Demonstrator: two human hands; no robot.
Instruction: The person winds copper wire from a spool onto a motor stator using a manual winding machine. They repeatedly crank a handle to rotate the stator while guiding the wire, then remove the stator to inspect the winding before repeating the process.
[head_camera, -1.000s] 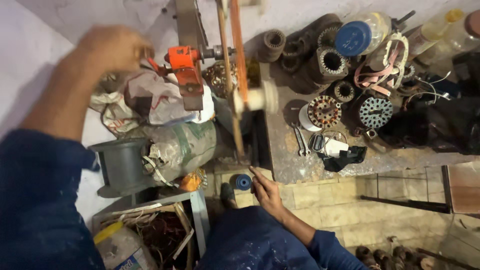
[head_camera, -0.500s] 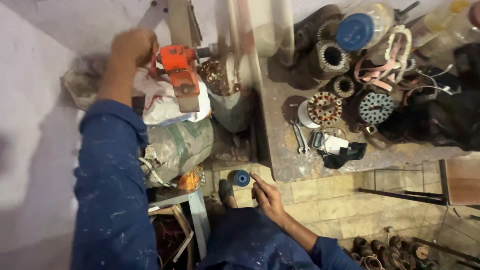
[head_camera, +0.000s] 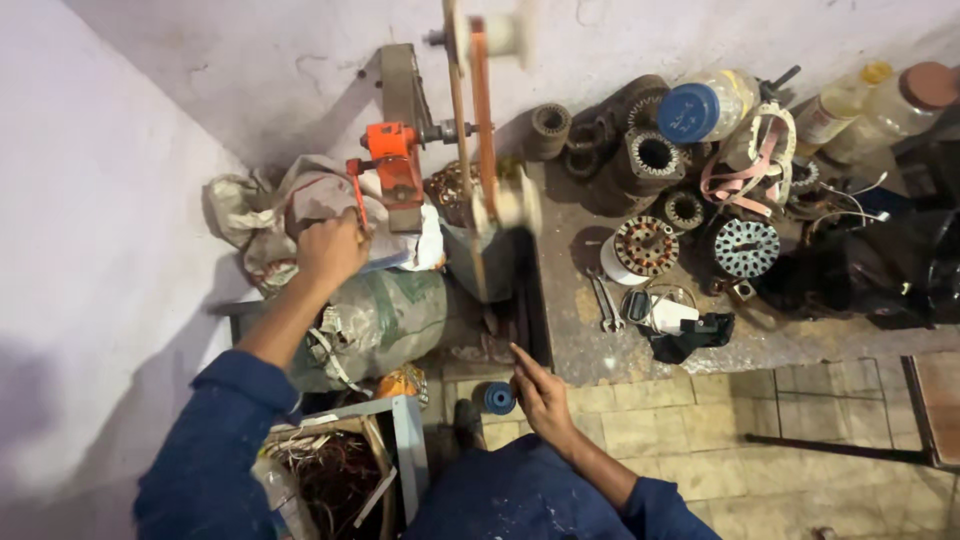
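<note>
Orange hand-crank winder, grimy, left hand gripping its handle.

Crank handle hidden inside left hand; spinning spool blurred; frame top cut off.

Grimy workbench with motor stators, a wrench, plastic bottles and black cloth.

Left arm's stretched up and out, blue sleeve at the elbow, forearm bare, and the left hand is curled into a fist. Right hand sits low near the lap, fingers together, pointing forward, mostly straight.
</note>
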